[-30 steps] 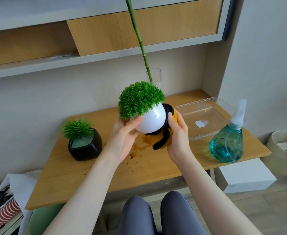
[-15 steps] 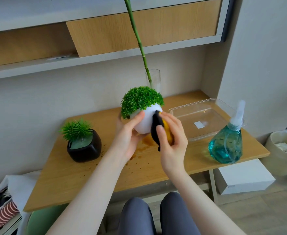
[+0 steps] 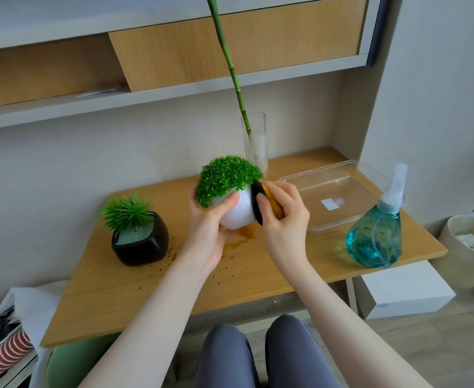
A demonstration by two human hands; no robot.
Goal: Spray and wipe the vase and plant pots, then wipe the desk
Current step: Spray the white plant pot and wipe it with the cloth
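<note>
While the left hand [image 3: 206, 228] is gripping the round white pot [image 3: 237, 212] from its left side, thumb lying across the front, the pot is being held tilted above the middle of the wooden table [image 3: 146, 289], its bushy green plant [image 3: 226, 176] leaning toward the left. The right hand [image 3: 282, 217] is closing its fingers on a yellow and black cloth [image 3: 264, 204] and pressing it against the pot's right side. Brown wet stains [image 3: 244, 236] and specks are lying on the table beneath the pot. A black pot [image 3: 140, 242] with a spiky plant is sitting to the left, a glass vase [image 3: 254, 144] with a green stalk is standing behind, and a blue spray bottle [image 3: 375, 236] is standing on the right, just in front of a clear plastic tray [image 3: 339, 197].
</note>
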